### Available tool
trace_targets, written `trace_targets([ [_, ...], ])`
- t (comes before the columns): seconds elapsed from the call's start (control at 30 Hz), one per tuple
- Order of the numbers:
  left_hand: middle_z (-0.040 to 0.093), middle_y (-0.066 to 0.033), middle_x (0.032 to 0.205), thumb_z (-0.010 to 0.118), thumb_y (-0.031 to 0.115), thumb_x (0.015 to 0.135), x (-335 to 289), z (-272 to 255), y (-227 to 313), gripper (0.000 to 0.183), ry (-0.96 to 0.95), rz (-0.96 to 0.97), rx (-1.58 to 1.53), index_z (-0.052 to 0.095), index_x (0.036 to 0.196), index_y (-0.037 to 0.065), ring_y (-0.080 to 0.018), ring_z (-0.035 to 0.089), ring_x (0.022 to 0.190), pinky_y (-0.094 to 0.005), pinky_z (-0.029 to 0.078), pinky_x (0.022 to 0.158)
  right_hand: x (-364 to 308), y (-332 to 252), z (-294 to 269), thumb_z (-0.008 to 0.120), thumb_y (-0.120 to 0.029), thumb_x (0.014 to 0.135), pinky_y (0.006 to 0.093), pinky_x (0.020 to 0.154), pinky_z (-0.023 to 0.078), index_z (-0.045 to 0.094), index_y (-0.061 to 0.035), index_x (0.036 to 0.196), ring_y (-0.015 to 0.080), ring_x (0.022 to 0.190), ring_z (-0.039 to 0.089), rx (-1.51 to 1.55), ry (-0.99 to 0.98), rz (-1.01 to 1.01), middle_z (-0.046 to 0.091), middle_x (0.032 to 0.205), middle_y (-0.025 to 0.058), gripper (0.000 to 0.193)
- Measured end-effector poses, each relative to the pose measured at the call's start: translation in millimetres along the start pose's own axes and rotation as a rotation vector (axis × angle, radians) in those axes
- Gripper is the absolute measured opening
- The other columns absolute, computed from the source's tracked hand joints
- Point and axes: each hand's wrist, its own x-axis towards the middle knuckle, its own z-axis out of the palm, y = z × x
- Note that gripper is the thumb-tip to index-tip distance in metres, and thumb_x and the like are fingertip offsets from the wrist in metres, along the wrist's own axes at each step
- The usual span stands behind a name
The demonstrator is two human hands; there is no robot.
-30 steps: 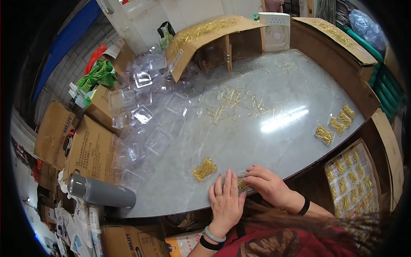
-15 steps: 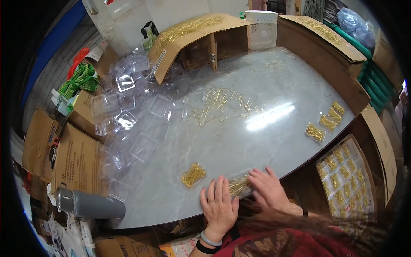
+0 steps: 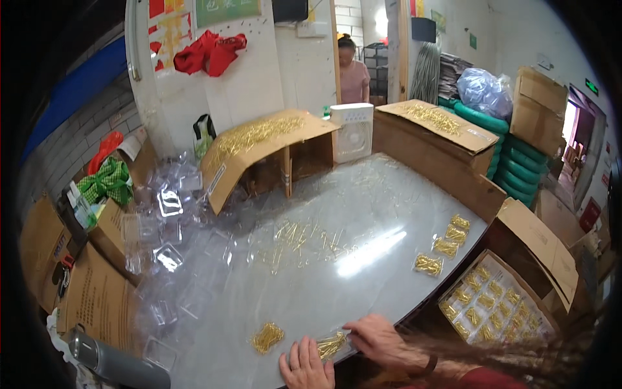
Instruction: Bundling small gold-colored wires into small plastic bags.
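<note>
At the table's near edge lies a clear plastic pack of thin gold metal hooks (image 3: 332,345), between my two hands. My left hand (image 3: 306,366) rests beside its left end, fingers stretched out and lying flat. My right hand (image 3: 379,338) is bent over its right end, fingertips closed on the pack's edge; the thumb is partly hidden. A bundle of similar gold hooks (image 3: 267,338) sits just left of the pack. Farther off, loose gold hooks (image 3: 298,238) are scattered over the grey table (image 3: 272,295).
Several filled packs (image 3: 429,264) line the table's right side. Below them, a carton (image 3: 495,305) holds rows of packs. Clear empty trays (image 3: 167,256) pile up at left, near a grey flask (image 3: 120,360). Cardboard (image 3: 285,129) bears more hooks. A person (image 3: 354,74) stands at the doorway.
My view has tilted upward, so the table sits lower and the wall, doorway and person now show. Both hands stay at the pack; my right fingers have drawn together at its edge.
</note>
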Motion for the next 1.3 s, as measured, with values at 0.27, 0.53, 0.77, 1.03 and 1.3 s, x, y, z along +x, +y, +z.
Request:
trace_targets([
  [0.27, 0.045, -0.0187, 0.157, 0.05, 0.033, 0.104, 1.2, -7.2, 4.9, 0.06, -0.052, -0.006, 0.107, 0.042, 0.153, 0.0, -0.0373, 0.044, 0.14, -0.0546, 0.032, 0.115, -9.4, -3.3, 17.0, 0.07, -0.02, 0.092, 0.046, 0.091, 0.048, 0.064, -0.0047, 0.122, 0.0369, 0.105, 0.058, 0.06, 0.058, -0.019, 0.062, 0.114, 0.0174, 0.034],
  [0.53, 0.051, -0.0146, 0.152, 0.055, 0.035, 0.102, 1.2, 0.0, 8.0, 0.056, -0.04, -0.012, 0.209, 0.051, 0.146, 0.001, -0.0327, 0.048, 0.137, -0.0508, 0.035, 0.114, 20.0, -13.5, 79.4, 0.072, -0.02, 0.076, 0.0494, 0.078, 0.042, 0.064, -0.0107, 0.085, 0.0356, 0.088, 0.052, -0.021, 0.259, -0.243, 0.056, 0.087, 0.0133, 0.015],
  [0.77, 0.055, -0.011, 0.148, 0.058, 0.035, 0.101, -3.0, 9.6, 4.3, 0.054, 0.024, 0.01, 0.308, 0.054, 0.144, 0.003, -0.0294, 0.052, 0.134, -0.0477, 0.038, 0.113, 22.8, 6.9, 76.4, 0.068, -0.022, 0.071, 0.0477, 0.078, 0.042, 0.063, -0.0135, 0.074, 0.0315, 0.082, 0.051, -0.113, 0.423, -0.343, 0.055, 0.079, 0.0098, 0.01],
  [1.03, 0.058, -0.0097, 0.145, 0.057, 0.035, 0.102, 0.4, 4.0, 8.3, 0.054, 0.065, 0.035, 0.297, 0.053, 0.146, 0.005, -0.028, 0.054, 0.132, -0.0477, 0.041, 0.11, 13.3, 21.5, 65.8, 0.069, -0.026, 0.07, 0.0494, 0.081, 0.042, 0.065, -0.0142, 0.076, 0.0313, 0.082, 0.051, -0.259, 0.344, -0.516, 0.056, 0.08, 0.0093, 0.014],
  [1.3, 0.059, -0.0101, 0.143, 0.057, 0.036, 0.102, -5.4, 12.2, -1.3, 0.054, 0.127, 0.03, 0.321, 0.054, 0.145, 0.004, -0.0288, 0.053, 0.132, -0.0493, 0.04, 0.111, 15.6, 22.4, 85.3, 0.071, -0.026, 0.072, 0.0498, 0.086, 0.042, 0.065, -0.0123, 0.084, 0.0322, 0.089, 0.053, -0.064, 0.213, -0.309, 0.059, 0.09, 0.0112, 0.019],
])
